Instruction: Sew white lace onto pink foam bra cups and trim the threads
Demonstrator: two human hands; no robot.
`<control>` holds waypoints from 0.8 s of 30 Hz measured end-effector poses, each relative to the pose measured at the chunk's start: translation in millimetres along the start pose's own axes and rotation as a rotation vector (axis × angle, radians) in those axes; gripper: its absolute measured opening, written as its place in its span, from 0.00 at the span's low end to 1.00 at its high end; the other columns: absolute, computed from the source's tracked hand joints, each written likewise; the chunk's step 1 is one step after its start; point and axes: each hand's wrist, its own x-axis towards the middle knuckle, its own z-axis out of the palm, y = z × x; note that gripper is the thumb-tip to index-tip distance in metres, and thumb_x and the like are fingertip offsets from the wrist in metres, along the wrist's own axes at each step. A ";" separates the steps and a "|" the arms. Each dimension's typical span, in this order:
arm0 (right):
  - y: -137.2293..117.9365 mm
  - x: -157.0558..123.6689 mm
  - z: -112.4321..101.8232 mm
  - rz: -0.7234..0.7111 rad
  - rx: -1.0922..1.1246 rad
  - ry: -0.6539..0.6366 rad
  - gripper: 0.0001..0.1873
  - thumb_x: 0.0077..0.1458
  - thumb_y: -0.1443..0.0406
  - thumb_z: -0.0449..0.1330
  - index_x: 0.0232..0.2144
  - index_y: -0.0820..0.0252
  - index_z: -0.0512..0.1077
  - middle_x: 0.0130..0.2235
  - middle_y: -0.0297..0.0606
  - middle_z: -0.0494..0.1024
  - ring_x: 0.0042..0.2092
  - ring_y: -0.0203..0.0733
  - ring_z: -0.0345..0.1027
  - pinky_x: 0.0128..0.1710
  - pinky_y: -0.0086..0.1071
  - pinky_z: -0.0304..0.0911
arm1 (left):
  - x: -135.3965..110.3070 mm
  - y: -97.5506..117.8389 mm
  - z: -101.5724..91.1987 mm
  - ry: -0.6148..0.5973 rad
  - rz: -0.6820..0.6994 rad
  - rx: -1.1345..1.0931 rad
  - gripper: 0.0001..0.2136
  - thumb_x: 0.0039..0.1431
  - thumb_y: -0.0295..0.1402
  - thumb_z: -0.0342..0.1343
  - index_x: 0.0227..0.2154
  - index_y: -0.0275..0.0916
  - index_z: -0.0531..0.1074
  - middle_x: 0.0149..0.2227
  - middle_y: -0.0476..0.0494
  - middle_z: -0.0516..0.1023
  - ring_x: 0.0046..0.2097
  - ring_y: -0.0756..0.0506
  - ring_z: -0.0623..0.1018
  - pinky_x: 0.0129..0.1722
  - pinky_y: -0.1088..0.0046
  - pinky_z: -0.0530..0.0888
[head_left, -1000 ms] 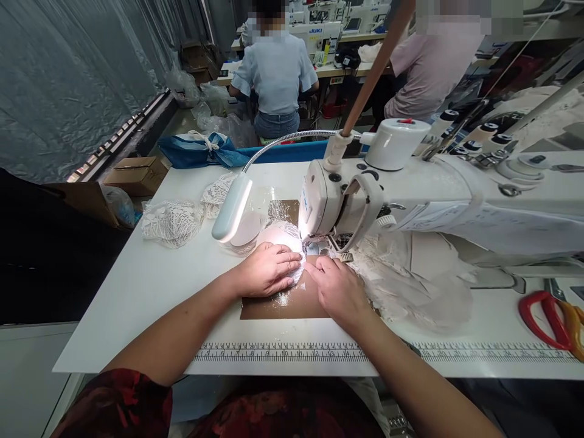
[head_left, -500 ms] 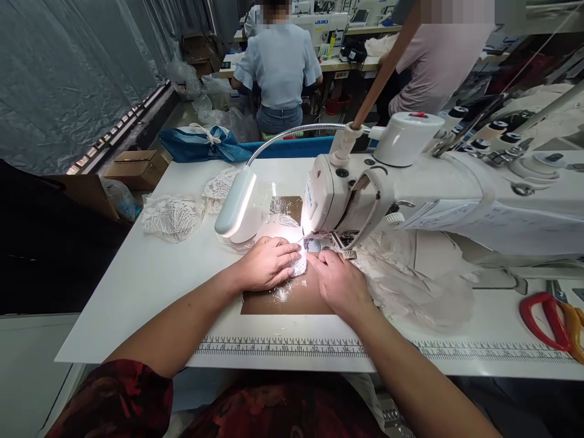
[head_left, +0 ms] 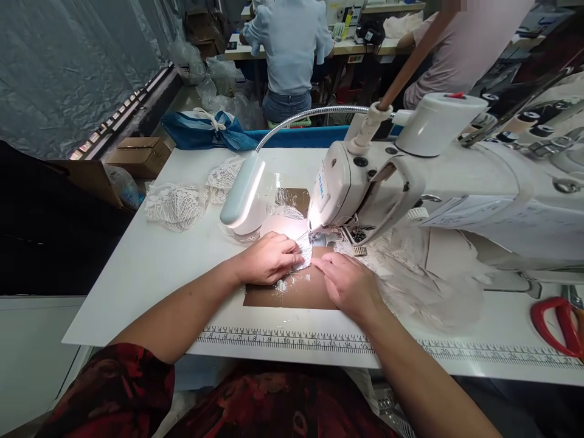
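My left hand (head_left: 269,258) lies with curled fingers on a small white lace piece (head_left: 303,250) in front of the needle of a white sewing machine (head_left: 410,176). My right hand (head_left: 349,281) rests beside it on the brown plate (head_left: 292,293), fingers together and pressed flat on the fabric edge. A lamp (head_left: 241,193) on a gooseneck lights the spot. More white fabric (head_left: 424,274) lies heaped under the machine arm to the right.
Lace pieces (head_left: 176,205) lie at the table's back left. Red-handled scissors (head_left: 559,322) sit at the far right. A ruler strip (head_left: 292,340) runs along the front edge. Two people sit at other machines behind; a cardboard box (head_left: 141,156) stands on the floor at left.
Both hands have slid slightly toward the needle with the lace piece. The camera has tilted, shifting the scene a little.
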 end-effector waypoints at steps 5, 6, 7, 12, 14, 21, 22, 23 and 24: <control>-0.1 -0.5 0.0 -0.031 0.015 0.002 0.19 0.54 0.74 0.51 0.40 0.54 0.77 0.33 0.34 0.75 0.32 0.36 0.61 0.32 0.29 0.52 | 0.0 0.6 -1.7 0.002 0.002 0.010 0.14 0.62 0.32 0.47 0.48 0.40 0.71 0.37 0.40 0.73 0.37 0.44 0.69 0.39 0.65 0.64; 0.0 -0.3 0.2 -0.041 0.013 -0.008 0.19 0.55 0.74 0.51 0.39 0.53 0.78 0.32 0.34 0.75 0.32 0.36 0.61 0.32 0.29 0.52 | -0.1 1.0 -1.8 0.006 0.003 0.010 0.14 0.62 0.32 0.47 0.48 0.41 0.71 0.37 0.40 0.73 0.37 0.44 0.69 0.38 0.65 0.64; 0.2 -0.2 0.3 -0.047 0.012 -0.017 0.18 0.55 0.74 0.51 0.39 0.53 0.78 0.32 0.34 0.75 0.32 0.36 0.60 0.32 0.30 0.51 | -0.2 1.3 -1.8 0.008 0.003 0.011 0.14 0.62 0.32 0.47 0.49 0.41 0.70 0.37 0.40 0.72 0.37 0.44 0.69 0.38 0.65 0.64; 0.0 0.4 0.9 -0.044 0.011 -0.031 0.18 0.55 0.74 0.51 0.38 0.54 0.78 0.32 0.35 0.73 0.32 0.36 0.60 0.33 0.30 0.51 | -0.1 2.9 -1.1 -0.002 0.002 0.039 0.15 0.62 0.32 0.47 0.51 0.42 0.70 0.38 0.41 0.71 0.36 0.45 0.68 0.37 0.66 0.63; -0.5 0.6 0.6 -0.032 0.013 -0.030 0.17 0.55 0.74 0.51 0.37 0.54 0.78 0.32 0.35 0.74 0.32 0.36 0.60 0.32 0.30 0.51 | 0.0 3.4 -0.8 -0.011 0.005 0.047 0.15 0.63 0.33 0.47 0.51 0.44 0.70 0.37 0.41 0.71 0.35 0.45 0.67 0.37 0.66 0.63; -0.6 -1.2 0.0 -0.001 0.088 0.014 0.22 0.50 0.77 0.49 0.38 0.56 0.77 0.33 0.35 0.75 0.33 0.35 0.62 0.31 0.28 0.53 | 0.1 3.7 0.3 -0.028 0.004 0.051 0.16 0.66 0.36 0.44 0.51 0.46 0.71 0.35 0.42 0.70 0.33 0.46 0.65 0.37 0.66 0.62; -0.4 -1.6 0.4 0.003 0.095 0.018 0.22 0.50 0.77 0.49 0.39 0.55 0.77 0.34 0.34 0.74 0.33 0.35 0.63 0.31 0.28 0.53 | 0.3 3.8 0.5 -0.033 0.005 0.052 0.16 0.66 0.36 0.44 0.51 0.46 0.71 0.34 0.42 0.70 0.33 0.46 0.66 0.37 0.66 0.62; -0.3 -1.9 0.9 0.005 0.097 0.021 0.22 0.50 0.77 0.50 0.40 0.55 0.77 0.34 0.34 0.74 0.33 0.35 0.63 0.31 0.28 0.53 | 0.5 3.8 0.6 -0.036 0.004 0.054 0.16 0.66 0.36 0.43 0.51 0.46 0.71 0.34 0.42 0.70 0.33 0.46 0.66 0.37 0.66 0.62; -0.3 -1.9 1.3 0.000 0.093 0.021 0.23 0.51 0.77 0.50 0.41 0.54 0.76 0.34 0.34 0.74 0.33 0.35 0.62 0.31 0.28 0.53 | 0.6 3.8 0.8 -0.038 0.004 0.055 0.16 0.66 0.36 0.43 0.51 0.46 0.71 0.34 0.42 0.70 0.33 0.46 0.66 0.37 0.66 0.62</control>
